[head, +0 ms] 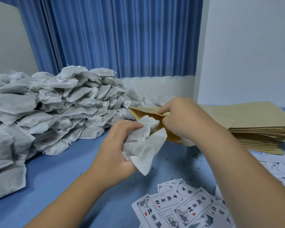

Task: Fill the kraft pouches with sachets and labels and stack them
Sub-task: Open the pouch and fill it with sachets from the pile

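Observation:
My left hand point(115, 145) grips a bunch of white sachets point(144, 145), whose upper end sits in the mouth of a brown kraft pouch point(148, 113). My right hand point(179, 117) pinches the pouch's top edge and holds its mouth apart above the blue table. A big heap of white sachets point(44, 109) lies to the left. Printed paper labels point(179, 206) are scattered at the front right. A stack of flat kraft pouches point(257, 129) lies at the right, behind my right forearm.
The blue table point(64, 178) carries small dark crumbs. A blue curtain point(118, 35) hangs behind, with a white wall point(247, 46) at the right. More labels point(280, 170) lie beside the pouch stack.

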A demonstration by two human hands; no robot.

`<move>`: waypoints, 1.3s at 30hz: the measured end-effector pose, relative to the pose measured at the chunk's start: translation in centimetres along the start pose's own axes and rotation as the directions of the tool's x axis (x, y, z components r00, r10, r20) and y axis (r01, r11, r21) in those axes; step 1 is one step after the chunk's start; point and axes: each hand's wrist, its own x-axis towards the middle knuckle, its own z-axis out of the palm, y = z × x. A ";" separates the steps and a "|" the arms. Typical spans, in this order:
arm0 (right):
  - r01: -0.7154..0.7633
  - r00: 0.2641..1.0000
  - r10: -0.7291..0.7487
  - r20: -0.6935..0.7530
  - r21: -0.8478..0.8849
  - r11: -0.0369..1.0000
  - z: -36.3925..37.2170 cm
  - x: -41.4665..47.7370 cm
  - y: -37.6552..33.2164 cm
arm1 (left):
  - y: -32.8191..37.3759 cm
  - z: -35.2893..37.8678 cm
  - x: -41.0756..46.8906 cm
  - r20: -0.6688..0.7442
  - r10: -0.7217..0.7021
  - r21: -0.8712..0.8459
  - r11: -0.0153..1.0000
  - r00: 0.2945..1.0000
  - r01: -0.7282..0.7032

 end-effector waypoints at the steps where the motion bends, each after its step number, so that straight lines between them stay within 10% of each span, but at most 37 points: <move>1: 0.005 1.000 -0.005 0.009 -0.004 1.000 0.0 0.0 -0.1 | 0.0 0.2 -0.1 0.038 0.007 0.027 1.000 0.999 -0.008; 8: 0.136 0.990 -0.132 0.053 -0.073 0.988 0.7 -0.2 -0.6 | 0.5 1.3 0.3 -0.117 -0.321 0.234 0.911 0.940 0.340; 17: 0.239 0.971 -0.238 0.018 -0.060 0.969 1.6 -0.9 -2.3 | 1.7 1.5 0.6 0.085 -0.354 0.583 0.776 0.931 0.241; 24: 0.306 0.952 -0.306 0.011 0.014 0.952 2.2 -1.2 -3.0 | 2.3 1.1 1.1 0.004 -0.338 0.067 0.939 0.941 0.337; 30: 0.298 0.954 -0.293 -0.065 0.104 0.949 1.7 -1.0 -2.8 | 2.3 0.3 0.8 0.074 -0.438 -0.448 0.788 0.896 0.422; 34: 0.323 0.946 -0.315 -0.074 0.141 0.936 1.5 -1.2 -3.3 | 1.1 0.0 1.0 -0.149 -0.254 0.090 0.959 0.956 0.269; 39: 0.389 0.921 -0.378 -0.091 0.165 0.907 1.9 -1.9 -4.4 | 0.9 -0.2 0.9 -0.158 -0.161 0.479 0.851 0.974 0.218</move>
